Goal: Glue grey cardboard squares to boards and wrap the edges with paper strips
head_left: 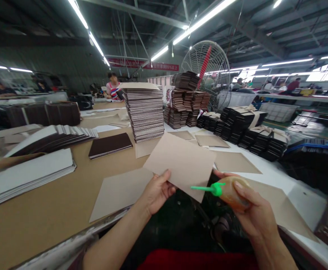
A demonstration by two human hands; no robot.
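My left hand (pixel 158 190) pinches the near edge of a beige sheet (pixel 182 159), thumb on top and fingers underneath. The sheet is held tilted above the table's front edge. In my right hand (pixel 251 204) is a squeeze bottle (pixel 233 193) with amber-brown contents and a green nozzle (pixel 206 188). The nozzle points left, over the sheet's near right corner; whether its tip touches the sheet I cannot tell. Another beige sheet (pixel 119 191) lies on the table just left of my left hand.
A tall stack of panels (pixel 144 112) stands ahead, beside a dark brown folder-like piece (pixel 110 145). White sheets (pixel 29 174) lie left. Tied black bundles (pixel 242 123) and brown bundles (pixel 181 103) line the right and back. A large fan (pixel 209 75) and a person (pixel 113 88) are beyond.
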